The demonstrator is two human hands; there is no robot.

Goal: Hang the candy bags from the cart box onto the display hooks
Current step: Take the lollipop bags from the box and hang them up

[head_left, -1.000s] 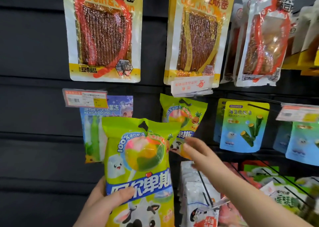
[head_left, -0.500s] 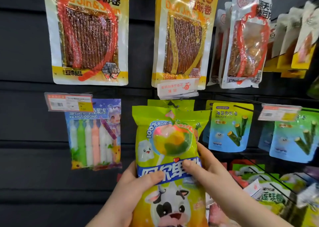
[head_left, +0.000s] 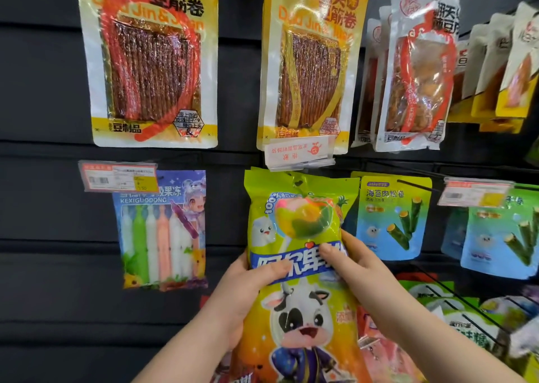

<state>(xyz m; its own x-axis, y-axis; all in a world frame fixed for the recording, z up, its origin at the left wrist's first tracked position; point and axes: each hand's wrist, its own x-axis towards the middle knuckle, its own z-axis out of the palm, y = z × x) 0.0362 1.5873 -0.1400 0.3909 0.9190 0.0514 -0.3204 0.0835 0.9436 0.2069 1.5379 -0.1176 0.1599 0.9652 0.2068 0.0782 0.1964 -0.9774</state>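
left hand [head_left: 242, 292] grips candy bag [head_left: 303, 225] mid-height, left edge. Bag raised at the wall, just under white label [head_left: 297, 152]. right hand [head_left: 358, 269] pinches right edge. Likely light, soft, slick film: hold nearer the top hole [head_left: 297, 183].

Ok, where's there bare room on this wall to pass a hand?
Bare panel lies left of and below the jelly stick pack, and in the strip between it and the candy bag. A gap also runs between the two yellow strip packs. Right of the candy bag it is crowded: seaweed roll bags, packed lower bags.
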